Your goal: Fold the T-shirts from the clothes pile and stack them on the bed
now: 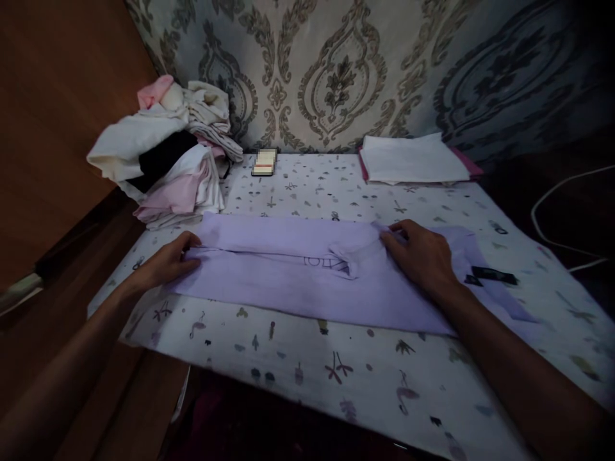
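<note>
A lavender garment (288,291) lies across the patterned cloth, its long sides folded inward so that they meet along the middle. Dark printed lines show near its collar. My left hand (175,261) pinches the garment's left end between thumb and fingers. At the right, my right hand (423,253) grips the upper edge near the shoulder, its fingertips partly hidden by the fabric. Beyond my right hand, more lavender fabric spreads out, with a black strip (494,276) at its edge.
A heap of clothes (168,160) stands at the back left. Near the wall lies a small blurred phone-like object (264,162). Folded white fabric (413,159) over a pink one rests at the back right. A white cable (545,195) hangs at far right.
</note>
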Tool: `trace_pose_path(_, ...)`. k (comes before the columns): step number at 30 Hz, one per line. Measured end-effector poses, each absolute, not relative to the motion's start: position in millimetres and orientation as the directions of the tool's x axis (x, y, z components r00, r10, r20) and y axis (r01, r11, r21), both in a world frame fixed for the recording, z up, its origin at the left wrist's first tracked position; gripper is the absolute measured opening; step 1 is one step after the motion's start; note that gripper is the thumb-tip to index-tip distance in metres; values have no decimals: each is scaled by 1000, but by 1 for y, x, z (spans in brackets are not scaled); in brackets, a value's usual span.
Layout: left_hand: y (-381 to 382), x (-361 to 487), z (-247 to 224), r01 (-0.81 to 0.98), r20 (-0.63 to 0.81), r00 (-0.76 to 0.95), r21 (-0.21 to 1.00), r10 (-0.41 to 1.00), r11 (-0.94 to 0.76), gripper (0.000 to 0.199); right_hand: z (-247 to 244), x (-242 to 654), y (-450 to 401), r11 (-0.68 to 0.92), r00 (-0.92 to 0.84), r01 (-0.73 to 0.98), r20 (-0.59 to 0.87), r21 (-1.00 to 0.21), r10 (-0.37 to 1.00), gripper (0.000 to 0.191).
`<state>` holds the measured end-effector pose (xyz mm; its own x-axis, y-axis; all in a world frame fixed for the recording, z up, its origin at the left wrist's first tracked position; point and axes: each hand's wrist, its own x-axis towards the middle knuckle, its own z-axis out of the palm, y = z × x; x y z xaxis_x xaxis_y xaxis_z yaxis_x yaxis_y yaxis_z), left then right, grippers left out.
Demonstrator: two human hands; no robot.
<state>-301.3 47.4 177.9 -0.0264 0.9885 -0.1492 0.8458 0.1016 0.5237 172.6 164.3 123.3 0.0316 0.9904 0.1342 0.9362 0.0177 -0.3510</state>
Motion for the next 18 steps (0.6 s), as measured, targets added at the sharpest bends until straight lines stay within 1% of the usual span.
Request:
trace_pose_path(2,44,-303,178,816,-149,-42,565,988,121,54,124,174,164,21,35,924,139,-383,990,36)
trace_pose_path(5,38,-302,178,687,-206,-96,694,974,214,57,120,178,161,79,-3,923,198,-376,980,39)
trace_pose_path(8,35,-298,175,508,-240,-201,803,950,311,54,116,179,152,225,-130,930,313,-290,941,37)
trace_pose_path(9,36,-296,172,476,-237,-232,818,944,322,53,116,177,147,281,-178,923,358,-261,917,36)
trace_pose_path(11,38,-292,166,470,-191,-266,830,945,300,49,119,170,133,420,-289,877,443,-233,849,33)
trace_pose_path(13,42,-289,159,537,-77,-285,813,955,226,45,123,157,117,592,-426,772,504,-231,752,29)
trace_pose_path(15,44,-289,154,658,50,-293,735,955,163,40,126,142,100,760,-582,609,525,-225,621,24)
trace_pose_path(16,45,-290,152,718,88,-285,679,954,152,38,127,135,92,820,-646,529,524,-217,555,24)
trace_pose_path(18,47,-294,152,798,93,-260,582,961,160,37,126,123,81,883,-715,424,524,-199,462,23)
